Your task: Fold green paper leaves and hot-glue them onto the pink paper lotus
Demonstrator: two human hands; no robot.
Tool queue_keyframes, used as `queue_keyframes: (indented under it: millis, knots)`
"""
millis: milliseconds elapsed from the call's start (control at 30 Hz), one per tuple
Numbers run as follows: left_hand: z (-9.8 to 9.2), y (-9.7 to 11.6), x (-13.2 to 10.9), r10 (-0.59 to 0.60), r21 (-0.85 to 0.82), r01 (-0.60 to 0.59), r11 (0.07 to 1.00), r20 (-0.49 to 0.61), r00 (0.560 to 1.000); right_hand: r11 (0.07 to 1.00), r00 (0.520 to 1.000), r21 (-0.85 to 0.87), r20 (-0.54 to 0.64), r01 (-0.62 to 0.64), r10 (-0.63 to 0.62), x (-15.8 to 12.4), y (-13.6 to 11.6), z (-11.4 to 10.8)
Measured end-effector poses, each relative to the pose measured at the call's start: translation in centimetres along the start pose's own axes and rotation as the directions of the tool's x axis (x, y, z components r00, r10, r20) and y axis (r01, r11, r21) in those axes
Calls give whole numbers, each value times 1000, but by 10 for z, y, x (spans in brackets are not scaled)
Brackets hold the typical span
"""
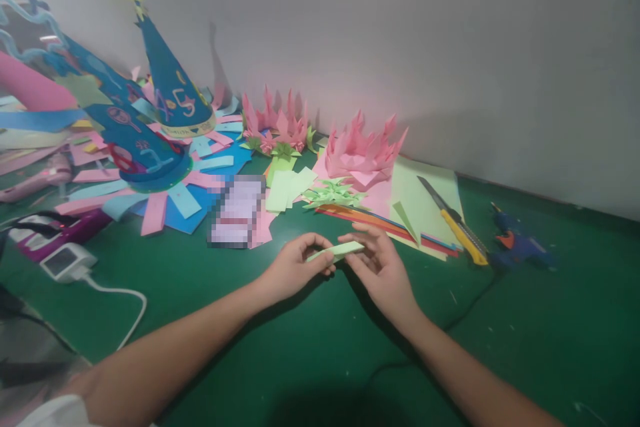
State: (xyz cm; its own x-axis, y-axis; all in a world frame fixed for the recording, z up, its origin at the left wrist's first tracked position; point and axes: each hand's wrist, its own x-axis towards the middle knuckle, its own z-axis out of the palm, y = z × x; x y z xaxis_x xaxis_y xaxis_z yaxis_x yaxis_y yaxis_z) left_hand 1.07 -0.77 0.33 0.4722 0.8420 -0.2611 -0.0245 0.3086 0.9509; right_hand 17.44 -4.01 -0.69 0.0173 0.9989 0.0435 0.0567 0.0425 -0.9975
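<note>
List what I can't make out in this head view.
All in the head view:
- Green paper: partly covered by the left hand; underside faces away.
- Phone: screen content masked by pixelation.
- Blue tool: details lost to blur.
- Pink sheet: cut off by the left edge.

Pale green paper strip point(346, 249), yellow knife handle point(463, 235), deep green table point(280, 353).
</note>
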Motion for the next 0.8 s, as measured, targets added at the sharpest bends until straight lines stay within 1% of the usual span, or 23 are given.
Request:
queue_keyframes:
  millis: [100, 200, 367, 567, 800]
  knots:
    - [0, 0, 0, 9, 24, -8, 1000, -17, 1000, 999, 1000, 33, -24, 14, -13, 1, 2, 0]
    - [-1, -1, 0, 28, 69, -26, 997, -27, 999, 999, 1000, 35, -10, 3, -3, 1, 1, 1]
    - [-1, -1, -2, 39, 174, -33, 984, -32, 999, 993, 999, -104, 4, 53, -53, -2, -5, 2]
    - [0, -1, -3, 20, 160, -16, 987, -26, 999, 970, 995, -221, 17, 100, -98, -4, -6, 1]
    - [0, -1, -2, -3, 137, 6, 990, -24, 1000, 973, 996, -215, 45, 89, -81, -5, -3, 1]
